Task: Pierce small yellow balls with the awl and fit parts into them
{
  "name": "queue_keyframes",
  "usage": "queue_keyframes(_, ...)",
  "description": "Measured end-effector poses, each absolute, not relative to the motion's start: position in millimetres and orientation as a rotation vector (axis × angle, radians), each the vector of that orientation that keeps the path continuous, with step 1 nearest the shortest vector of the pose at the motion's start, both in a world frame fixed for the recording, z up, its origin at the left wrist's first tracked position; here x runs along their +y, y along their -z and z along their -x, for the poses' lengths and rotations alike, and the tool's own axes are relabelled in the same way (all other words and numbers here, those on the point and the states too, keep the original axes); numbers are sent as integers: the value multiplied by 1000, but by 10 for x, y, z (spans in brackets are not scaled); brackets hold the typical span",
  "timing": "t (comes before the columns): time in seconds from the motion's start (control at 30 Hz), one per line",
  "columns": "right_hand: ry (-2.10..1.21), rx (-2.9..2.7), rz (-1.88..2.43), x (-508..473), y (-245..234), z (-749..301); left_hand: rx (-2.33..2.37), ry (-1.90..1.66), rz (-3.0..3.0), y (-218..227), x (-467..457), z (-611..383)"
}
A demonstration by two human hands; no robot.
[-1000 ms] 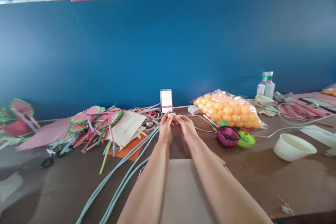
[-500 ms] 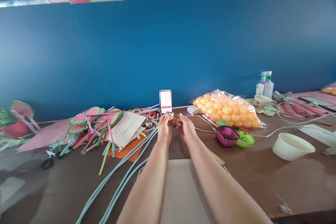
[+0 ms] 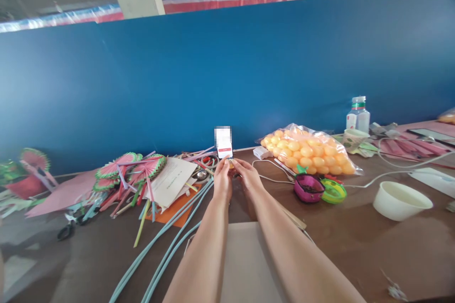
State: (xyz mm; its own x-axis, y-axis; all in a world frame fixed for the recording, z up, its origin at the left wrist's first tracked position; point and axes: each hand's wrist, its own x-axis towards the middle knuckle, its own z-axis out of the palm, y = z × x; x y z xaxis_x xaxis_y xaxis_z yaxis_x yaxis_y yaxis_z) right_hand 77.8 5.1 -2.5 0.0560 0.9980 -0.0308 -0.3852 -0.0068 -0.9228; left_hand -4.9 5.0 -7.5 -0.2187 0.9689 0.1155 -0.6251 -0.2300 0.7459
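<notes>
Blue partition wall (image 3: 227, 80) across the whole background, a striped band along its top edge. Brown tabletop (image 3: 355, 246) below it, crowded along the back.

Beige board (image 3: 245, 265) lies flat at the near edge, under both forearms. Clear bag of orange balls (image 3: 305, 149) right of centre, against the wall. Pale blue tubes (image 3: 170, 232) run diagonally from the near left toward the middle. Heap of pink-and-green paper fans (image 3: 135, 165) with coloured sticks on the left. White bowl (image 3: 401, 200) on the right, well apart from the hands. Plastic bottle (image 3: 358, 114) behind the bag's right end. Purple tub (image 3: 308, 188) just in front of the bag. Phone (image 3: 223, 142) propped upright against the wall.

Left hand (image 3: 222, 180) and right hand (image 3: 249, 175) meet at centre, raised a little above the tabletop, just in front of the phone. Fingers of both are pinched on a small yellowish piece (image 3: 231, 164) held between the two hands; too small to tell what it is.
</notes>
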Motion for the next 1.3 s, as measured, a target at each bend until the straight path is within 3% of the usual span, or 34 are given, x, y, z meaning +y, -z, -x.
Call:
queue_keyframes(0.53, -1247, -897, 983, 36, -18, -766, 831, -1728, -748, 123, 72, 41)
queue_keyframes(0.9, -1259, -879, 1030, 78, 26, -774, 1333, -1762, -1250, 164, 93, 95)
queue_keyframes(1.3, -1534, -699, 773, 61, 14, -736, 1545, -1902, -1647, 164, 7, 38)
